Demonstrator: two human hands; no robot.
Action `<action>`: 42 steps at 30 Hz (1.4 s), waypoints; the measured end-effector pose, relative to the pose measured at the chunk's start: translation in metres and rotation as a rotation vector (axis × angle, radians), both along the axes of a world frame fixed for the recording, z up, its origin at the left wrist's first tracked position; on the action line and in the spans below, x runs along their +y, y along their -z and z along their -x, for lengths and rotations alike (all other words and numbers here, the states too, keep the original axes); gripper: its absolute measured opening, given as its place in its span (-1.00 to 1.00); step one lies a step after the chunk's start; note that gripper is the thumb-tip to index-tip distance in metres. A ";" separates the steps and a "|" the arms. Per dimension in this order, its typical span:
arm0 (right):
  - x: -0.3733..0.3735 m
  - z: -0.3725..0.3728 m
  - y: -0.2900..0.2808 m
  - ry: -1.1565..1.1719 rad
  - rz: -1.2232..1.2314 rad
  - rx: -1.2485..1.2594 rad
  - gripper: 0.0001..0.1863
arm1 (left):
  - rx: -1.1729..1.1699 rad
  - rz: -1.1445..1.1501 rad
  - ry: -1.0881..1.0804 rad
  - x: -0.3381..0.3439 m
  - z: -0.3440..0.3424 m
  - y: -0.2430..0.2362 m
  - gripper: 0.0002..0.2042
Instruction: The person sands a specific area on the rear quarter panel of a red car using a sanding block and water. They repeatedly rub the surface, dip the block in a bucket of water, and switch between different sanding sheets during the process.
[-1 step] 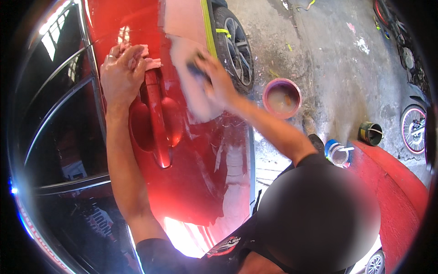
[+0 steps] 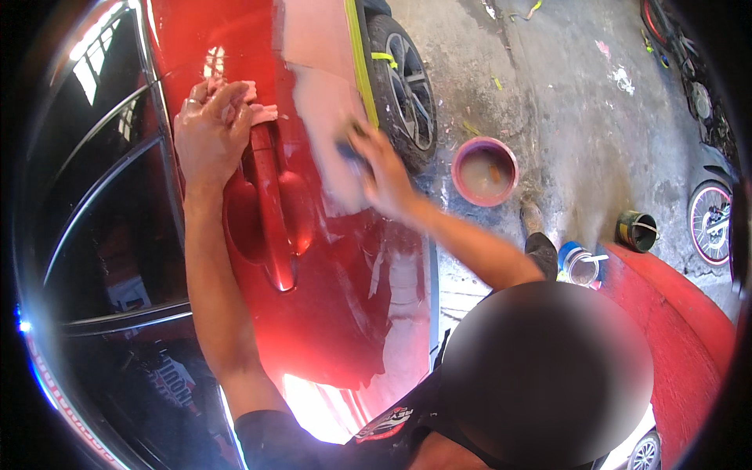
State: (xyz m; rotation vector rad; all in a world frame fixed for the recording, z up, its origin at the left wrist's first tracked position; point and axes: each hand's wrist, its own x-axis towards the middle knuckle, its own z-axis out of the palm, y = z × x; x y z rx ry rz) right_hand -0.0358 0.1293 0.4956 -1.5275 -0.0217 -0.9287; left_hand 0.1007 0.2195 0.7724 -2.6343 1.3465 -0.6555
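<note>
My left hand [image 2: 213, 129] is closed on a folded pink cloth [image 2: 262, 114] and rests against the red car panel [image 2: 313, 321], just above the door handle [image 2: 270, 204]. To its right, my right hand [image 2: 384, 168] grips a dark sanding block [image 2: 352, 151], blurred by motion. The block lies against a pale, whitish filler patch [image 2: 317, 102] on the panel. Yellow-green tape [image 2: 358, 59] runs along the patch's right edge beside the wheel arch. Below the handle, the red paint shows paler streaks.
A pink tub [image 2: 485, 172] of cloudy water with a brownish piece in it stands on the concrete floor, near the car wheel [image 2: 403, 90]. Farther right are a blue can [image 2: 580, 265], a dark can [image 2: 638, 231], a red panel [image 2: 666, 305] and a motorcycle wheel [image 2: 711, 222].
My right hand and the sanding block have slid slightly down and to the right over the pale patch. My left hand stays at nearly the same spot with the cloth.
</note>
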 end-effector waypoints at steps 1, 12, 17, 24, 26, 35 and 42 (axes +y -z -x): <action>0.021 0.040 0.018 0.015 0.005 0.074 -0.29 | 0.001 -0.002 0.009 -0.003 0.000 -0.001 -0.73; 0.007 0.005 -0.016 0.095 -0.084 0.232 -0.42 | -0.013 0.057 0.049 0.000 0.002 -0.003 -0.72; 0.017 0.004 -0.010 0.126 -0.160 0.321 -0.51 | 0.020 0.090 0.045 0.000 0.000 -0.001 -0.72; 0.019 -0.002 -0.009 0.175 -0.121 0.284 -0.51 | -0.006 0.090 0.008 0.004 0.002 0.005 -0.74; 0.032 0.022 -0.017 0.140 -0.176 0.254 -0.51 | 0.006 0.090 0.011 0.002 0.005 0.001 -0.74; 0.031 0.015 -0.010 0.123 -0.167 0.274 -0.49 | -0.014 0.083 0.002 0.002 0.006 0.002 -0.74; -0.045 -0.097 -0.044 0.182 -0.179 0.294 -0.52 | -0.008 0.033 0.011 -0.006 0.010 -0.009 -0.71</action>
